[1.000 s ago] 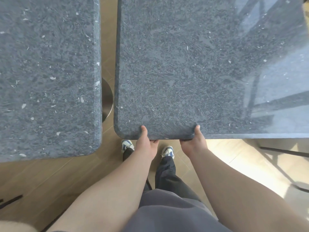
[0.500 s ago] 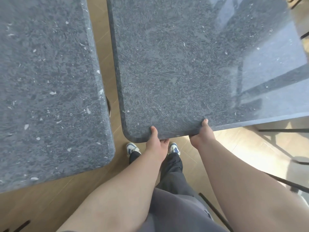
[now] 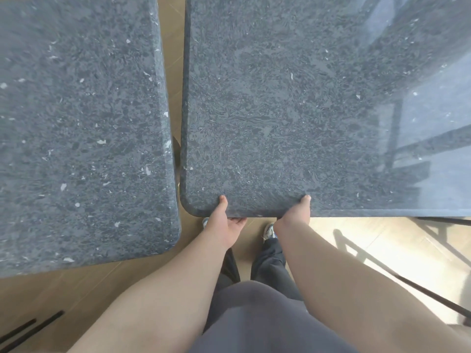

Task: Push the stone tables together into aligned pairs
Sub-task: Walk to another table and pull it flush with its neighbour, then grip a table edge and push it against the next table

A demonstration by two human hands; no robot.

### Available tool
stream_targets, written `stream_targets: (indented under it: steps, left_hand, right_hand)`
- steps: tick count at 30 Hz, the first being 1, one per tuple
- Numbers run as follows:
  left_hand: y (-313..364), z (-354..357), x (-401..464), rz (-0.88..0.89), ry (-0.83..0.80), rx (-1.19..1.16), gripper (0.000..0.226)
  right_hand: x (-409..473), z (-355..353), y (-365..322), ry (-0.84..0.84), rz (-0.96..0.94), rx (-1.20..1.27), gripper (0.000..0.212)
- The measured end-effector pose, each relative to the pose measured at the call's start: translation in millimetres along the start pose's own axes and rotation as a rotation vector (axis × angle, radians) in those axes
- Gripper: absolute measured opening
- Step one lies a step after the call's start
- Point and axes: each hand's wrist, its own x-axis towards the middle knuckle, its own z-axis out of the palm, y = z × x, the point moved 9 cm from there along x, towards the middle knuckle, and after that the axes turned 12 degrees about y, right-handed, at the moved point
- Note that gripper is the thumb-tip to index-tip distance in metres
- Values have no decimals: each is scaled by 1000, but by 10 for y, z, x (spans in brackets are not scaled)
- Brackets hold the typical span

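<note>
Two dark grey speckled stone tables fill the view. The right stone table (image 3: 305, 110) has its near edge gripped by both hands: my left hand (image 3: 224, 222) sits close to its rounded near-left corner, thumb on top and fingers under the edge. My right hand (image 3: 295, 215) holds the same edge a little further right, thumb on top. The left stone table (image 3: 76, 123) stands beside it across a narrow gap that shows the floor. Its near edge reaches closer to me than the right table's.
A light wooden floor (image 3: 382, 250) lies below, sunlit at the right with black chair or table legs (image 3: 420, 291) crossing it. More dark bars (image 3: 28, 327) lie at the lower left. A round metal base (image 3: 177, 151) shows in the gap. My legs and shoes stand under the edge.
The gap between the two tables has narrowed, and the right table's edges now run nearly parallel to the left table's. Both hands keep their grip on the near edge.
</note>
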Motion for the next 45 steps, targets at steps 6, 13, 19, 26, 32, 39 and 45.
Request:
stream_targets:
  steps: [6,13,19,26,32,39,45]
  left_hand:
    - [-7,-4,-61,11,78,11,37]
    - [-495,187,-301,117,90,294,21]
    - [-689,404,-717,104,-44,654,26]
    - [-609,672,-1178,272,-194,670,19]
    - [-1050,1052,-1664,319,-327,738,19]
    - [-1908,1857,-2313,434,-487,882,20]
    - [-3151,2919,-2985,530,-676,965,20]
  right_hand:
    - [-46,5,-179,-183,124,-43,43]
    - [8,-185,-371,-483,124,-497,50]
    - [-137,-562,-769,-596,-40,-667,34]
    - [-211,-1254,-1346,-544,-133,-307,21]
    - [-340,-1937,-1884,-570,-186,-89,20]
    - [-63,-2871,-2972,-534,-299,170,18]
    - [409,-3824,-4303,-467,-466,331,17]
